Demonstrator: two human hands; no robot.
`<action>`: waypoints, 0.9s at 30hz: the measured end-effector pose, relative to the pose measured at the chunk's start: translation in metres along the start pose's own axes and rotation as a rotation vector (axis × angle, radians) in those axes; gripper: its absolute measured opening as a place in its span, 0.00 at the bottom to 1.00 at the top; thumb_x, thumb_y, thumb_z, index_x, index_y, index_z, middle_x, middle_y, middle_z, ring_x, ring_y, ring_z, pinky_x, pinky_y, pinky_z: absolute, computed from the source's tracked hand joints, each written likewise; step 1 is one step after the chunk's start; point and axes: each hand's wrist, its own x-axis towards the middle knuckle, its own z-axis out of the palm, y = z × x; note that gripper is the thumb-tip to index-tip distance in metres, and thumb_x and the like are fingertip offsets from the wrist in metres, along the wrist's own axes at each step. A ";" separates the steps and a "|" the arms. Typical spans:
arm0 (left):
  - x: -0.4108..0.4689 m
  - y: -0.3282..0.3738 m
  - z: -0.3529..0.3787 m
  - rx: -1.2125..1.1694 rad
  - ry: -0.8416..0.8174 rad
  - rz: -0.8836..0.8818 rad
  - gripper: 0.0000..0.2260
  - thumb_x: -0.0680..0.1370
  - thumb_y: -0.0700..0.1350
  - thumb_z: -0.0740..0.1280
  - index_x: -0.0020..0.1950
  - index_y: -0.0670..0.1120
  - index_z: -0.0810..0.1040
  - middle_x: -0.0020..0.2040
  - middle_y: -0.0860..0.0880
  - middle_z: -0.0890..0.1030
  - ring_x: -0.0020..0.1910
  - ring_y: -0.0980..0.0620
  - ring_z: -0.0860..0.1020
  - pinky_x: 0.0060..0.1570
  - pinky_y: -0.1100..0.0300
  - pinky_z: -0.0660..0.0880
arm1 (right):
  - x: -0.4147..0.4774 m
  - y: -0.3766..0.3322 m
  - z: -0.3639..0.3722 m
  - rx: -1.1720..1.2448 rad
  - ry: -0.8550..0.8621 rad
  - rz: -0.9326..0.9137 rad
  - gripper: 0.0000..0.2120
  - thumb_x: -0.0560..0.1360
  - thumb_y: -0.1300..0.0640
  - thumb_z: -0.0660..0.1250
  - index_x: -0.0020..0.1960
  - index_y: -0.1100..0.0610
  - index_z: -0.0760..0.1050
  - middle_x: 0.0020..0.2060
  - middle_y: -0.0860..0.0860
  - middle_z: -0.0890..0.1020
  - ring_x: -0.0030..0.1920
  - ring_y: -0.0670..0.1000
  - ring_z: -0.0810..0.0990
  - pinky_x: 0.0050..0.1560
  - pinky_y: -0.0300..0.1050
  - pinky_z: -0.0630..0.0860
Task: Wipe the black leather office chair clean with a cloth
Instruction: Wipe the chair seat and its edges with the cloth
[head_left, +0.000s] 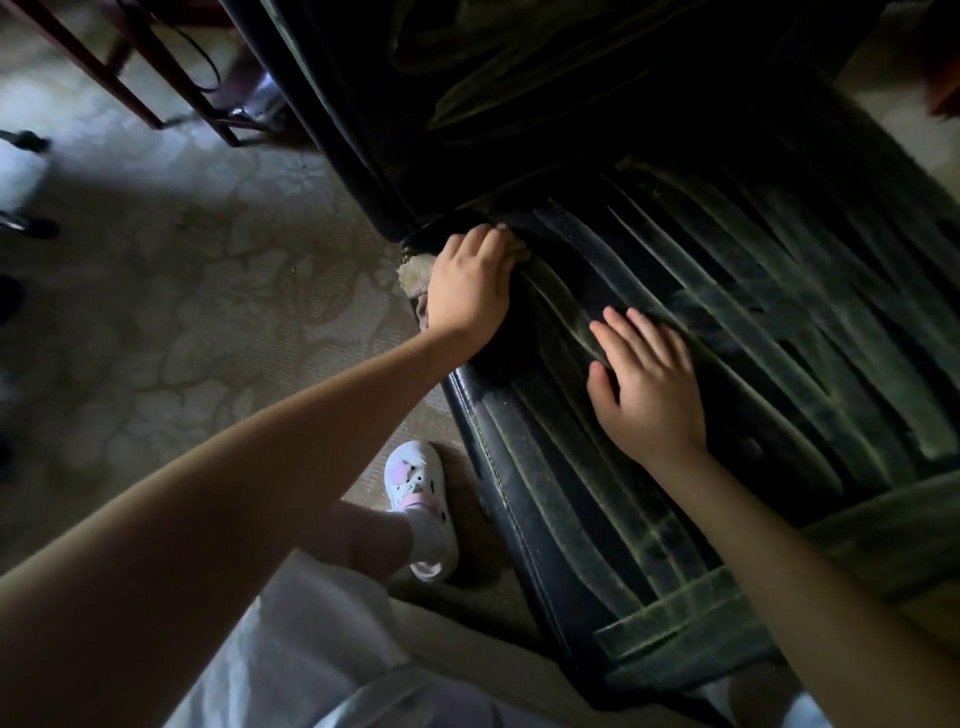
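Dim room, patterned beige carpet (171, 291), and a dark wooden frame (130, 67) of some furniture up in the top left corner. Office chair (675, 322) fills the right side of the view, black leather with ribbed seat panels, backrest running off the top.

Left hand (470, 291) is curled down on a pale cloth (415, 273), pressing it into the corner where the seat meets the backrest at the chair's left edge. So the fingers are closed around the cloth, and a bit of it pokes out on the carpet side of the hand. Right hand (647, 384) is flat and spread on the seat, holding nothing, looks like it's just bracing the chair.

Progress-wise, I'd say there's plenty to go. Most of the seat ribs show a greyish-green dusty film, and the backrest has smeary streaks too. The side rim near the left forearm looks darker and shinier, maybe wiped, but the light is too poor to call it.

No containers anywhere in view, no bucket, no spray bottle. Just a white shoe (421, 499) on the carpet beside the seat.
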 end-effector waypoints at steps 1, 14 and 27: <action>-0.004 0.003 0.000 -0.006 -0.015 0.021 0.11 0.76 0.42 0.62 0.56 0.41 0.78 0.51 0.43 0.80 0.45 0.41 0.76 0.48 0.56 0.68 | 0.000 0.000 0.000 0.002 0.003 0.000 0.22 0.76 0.53 0.54 0.64 0.62 0.74 0.64 0.57 0.76 0.67 0.57 0.71 0.66 0.57 0.64; -0.092 0.062 -0.015 -0.250 -0.234 0.292 0.12 0.76 0.44 0.60 0.55 0.41 0.78 0.54 0.44 0.80 0.47 0.44 0.77 0.51 0.57 0.70 | 0.001 0.003 0.001 0.074 0.084 -0.001 0.21 0.77 0.56 0.53 0.63 0.66 0.74 0.61 0.60 0.77 0.62 0.59 0.75 0.63 0.54 0.68; -0.103 -0.026 -0.050 -0.606 0.132 -0.707 0.10 0.79 0.42 0.62 0.61 0.44 0.73 0.55 0.53 0.68 0.58 0.53 0.69 0.64 0.52 0.67 | 0.002 0.002 0.003 0.053 0.047 0.005 0.21 0.76 0.55 0.54 0.63 0.64 0.74 0.63 0.60 0.76 0.64 0.59 0.74 0.64 0.55 0.68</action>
